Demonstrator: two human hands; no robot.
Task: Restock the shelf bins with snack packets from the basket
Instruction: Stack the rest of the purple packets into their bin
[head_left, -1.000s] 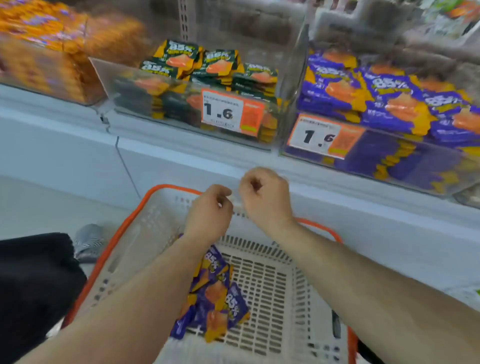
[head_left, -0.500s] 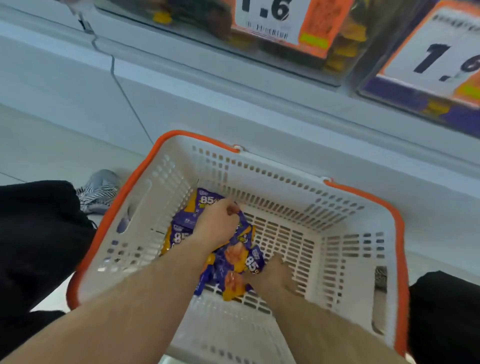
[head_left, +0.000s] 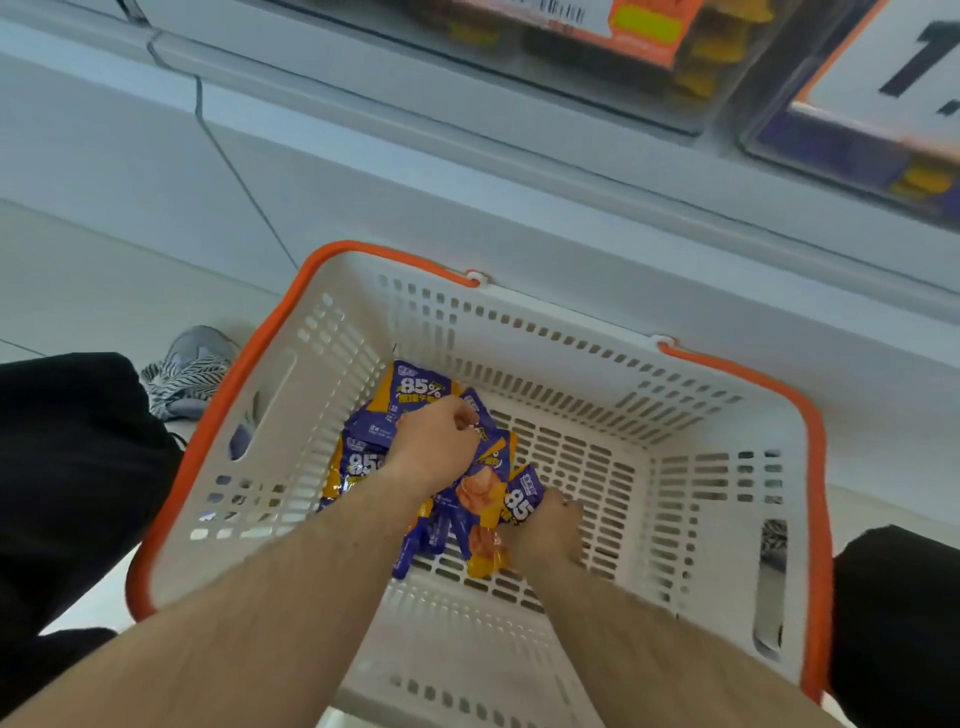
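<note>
A white slotted basket (head_left: 571, 332) with an orange rim stands on the floor below the shelf. A heap of purple and orange snack packets (head_left: 415, 387) marked 85% lies in its left part. My left hand (head_left: 436, 441) is down on the heap with its fingers curled round packets. My right hand (head_left: 545, 530) is at the heap's right edge and pinches a purple packet (head_left: 519, 501). At the top edge the fronts of two clear shelf bins (head_left: 831, 130) show, with price labels.
The white shelf base (head_left: 467, 171) runs behind the basket. My dark trouser legs (head_left: 67, 467) flank the basket on both sides, and a grey shoe (head_left: 192, 364) lies on the pale floor at the left.
My hands dropped from in front of the shelf into the basket and closed on packets. The view tipped down, so the bins slid to the top edge.
</note>
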